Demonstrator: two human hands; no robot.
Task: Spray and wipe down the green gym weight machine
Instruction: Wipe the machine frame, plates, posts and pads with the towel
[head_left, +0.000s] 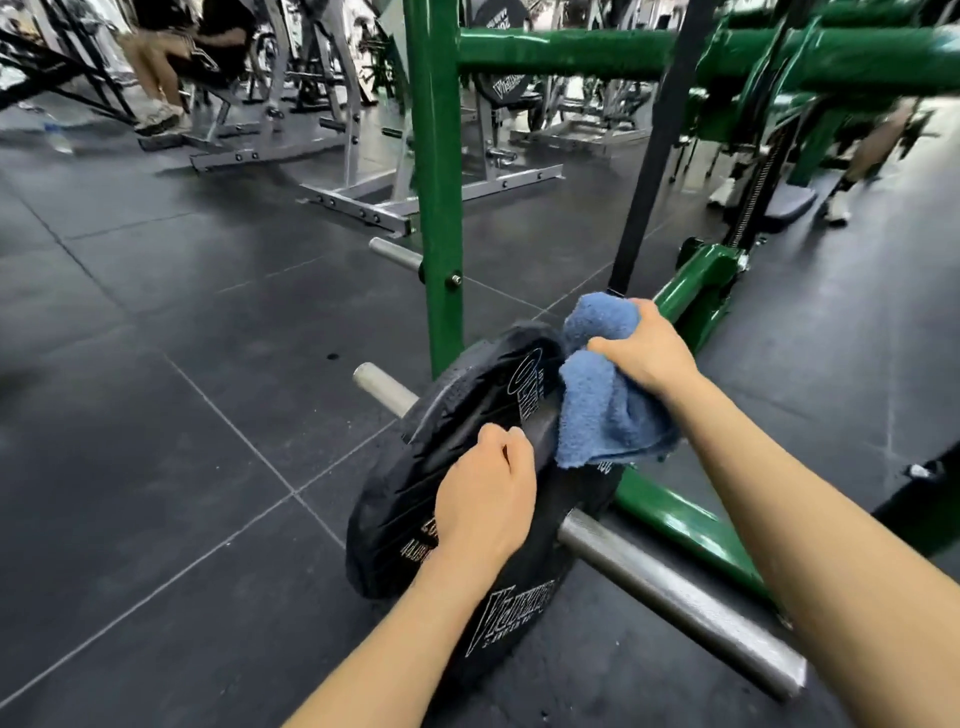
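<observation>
Two hands — left (485, 499) gripping one plate (415, 499) (black), right (641, 353) one cloth (602, 400).

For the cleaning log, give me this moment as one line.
left hand: grips weight plate rim | right hand: holds blue cloth against plate | phase: wiping

Even indoor light; background blurred, edges warped.

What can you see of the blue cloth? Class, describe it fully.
The blue cloth is a fluffy, terry-like towel, bunched and folded, with a slightly frayed lower edge. The right hand grips its top. It hangs against the face of the black weight plate, near the green frame. The left hand holds the plate's rim, not the cloth.
</observation>
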